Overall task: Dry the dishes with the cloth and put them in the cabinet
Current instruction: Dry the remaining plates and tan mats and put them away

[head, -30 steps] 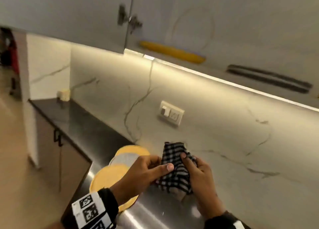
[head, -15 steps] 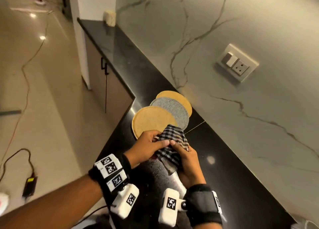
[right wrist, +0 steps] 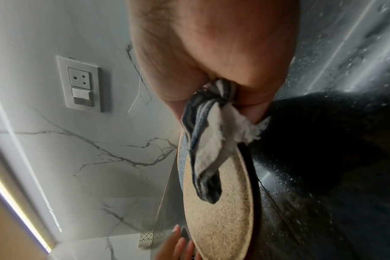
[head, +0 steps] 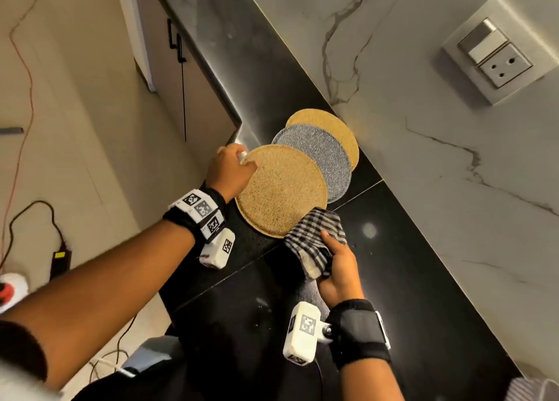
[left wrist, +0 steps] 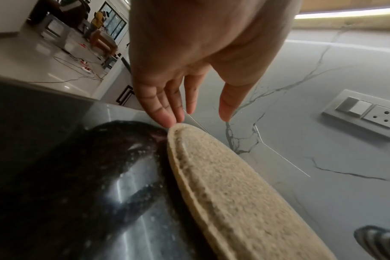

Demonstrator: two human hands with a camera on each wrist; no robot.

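The left hand (head: 230,167) is at the far left rim of the front plate (head: 281,188), which lies flat on the black desk (head: 408,279). Its fingers (left wrist: 165,112) are straight and touch the rim, with the thumb apart, so it holds nothing yet. I think the plate could slip off, because only fingertips touch a thin rim and the desk looks shiny and maybe wet. It also leans a bit over a grey plate (head: 320,155), and that one lies over a back plate (head: 329,125), so a fast pull could drag or bump those two. To the right, the right hand (head: 338,267) is clenched round the cloth (head: 314,237), and a loose end hangs over the near rim of the front plate. That end could snag when the plate goes up. The head view shows all three plates and both hands at once. The left wrist view shows the fingertips just at the rim, which the head view blurs. The right wrist view shows the cloth bunched in the fist and dangling over the plate. No cabinet for the plates shows up high in any view.
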